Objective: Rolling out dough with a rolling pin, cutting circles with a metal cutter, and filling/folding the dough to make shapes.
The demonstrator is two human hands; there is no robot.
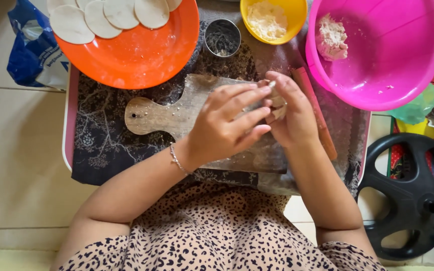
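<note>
Hands (227, 125) (292, 115) pinch dough (279, 103) above cutting board (177, 113), bowls crowding beyond.

Cutting board (177, 113): worn matt wood, flour-dusted. Rolling pin (317, 113): smooth wood. Orange plate (141, 55), pink bowl (393, 75), yellow bowl (297, 12): glossy plastic. Small cup (222, 37): dull metal. Dark mat (101, 140): matt patterned cloth. Dough discs (101, 17): soft, matt. Floor (16, 150): smooth tile.

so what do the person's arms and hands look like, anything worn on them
Both arms are bare from the short sleeves down. The left hand has a thin beaded silver bracelet at the wrist. The right hand shows no jewellery. The sleeves belong to a beige dress with dark leopard-like spots.
</note>
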